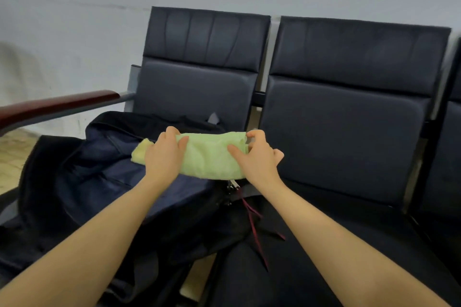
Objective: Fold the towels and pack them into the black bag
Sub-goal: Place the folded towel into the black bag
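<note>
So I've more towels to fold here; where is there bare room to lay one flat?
The right seat cushion is bare, bordered by its backrest and the black bag. The left seat is crowded: the bag covers it, with the green towel on top under both hands.

A row of dark padded seats (344, 132) is standing against a pale grey wall (74, 20), the backrests (207, 35) showing creases in their upper panels and a narrow strip of light frame showing between two of them. At the left end a reddish-brown wooden armrest (57, 104) is sitting on a grey metal bar (74, 113), reaching toward the viewer, and a patch of beige floor (12, 154) is showing beneath it. The edge of a third seat (451, 144) is appearing at the far right.
</note>
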